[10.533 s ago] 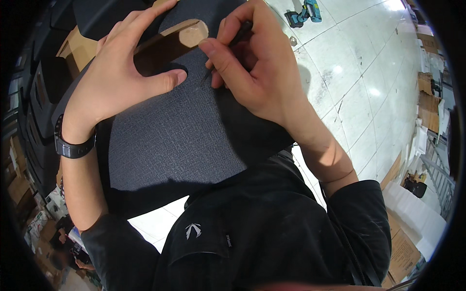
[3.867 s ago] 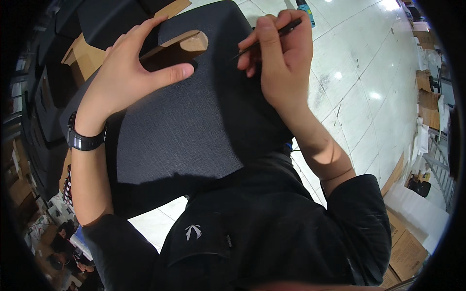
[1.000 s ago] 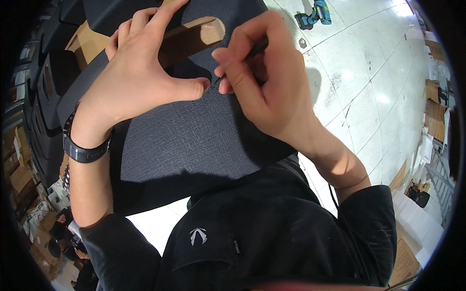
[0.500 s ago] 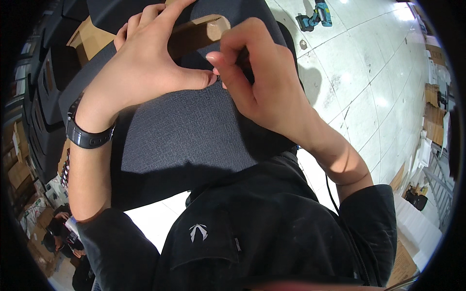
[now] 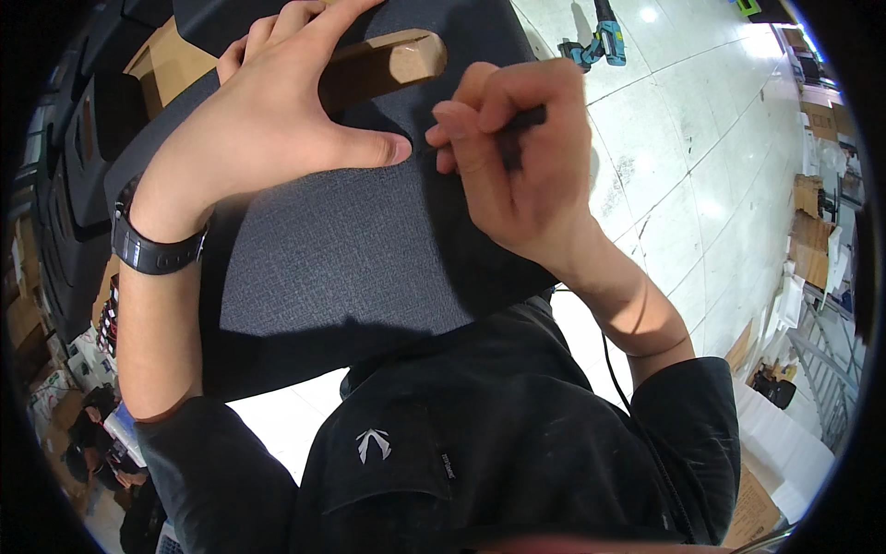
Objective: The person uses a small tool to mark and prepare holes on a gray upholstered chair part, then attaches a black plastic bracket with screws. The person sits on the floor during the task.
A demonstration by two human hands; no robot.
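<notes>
A dark grey, cloth-textured panel (image 5: 323, 263) lies in front of me, with a long rounded slot cut through it whose pale brown inner wall (image 5: 420, 61) looks like wood. My left hand (image 5: 263, 129) rests open on the panel, fingers spread beside the slot and thumb stretched to the right. Its outer fingertips are partly hidden at the upper edge. Over the panel's right part hovers my right hand (image 5: 526, 152), curled, with thumb and forefinger pressed together. Whatever those fingers may pinch is hidden or too small to make out.
Several similar dark pieces (image 5: 106, 138) stand to the left, beside brown cardboard (image 5: 175, 66). A teal and black cordless drill (image 5: 604, 44) lies on the white tiled floor (image 5: 688, 185). Cartons (image 5: 812, 231) line the right side. Another person (image 5: 101, 443) is at the lower left.
My right hand has drawn away to the right from my left thumb, leaving a gap between them. The left hand stays spread on the panel. The whole view has shifted slightly.
</notes>
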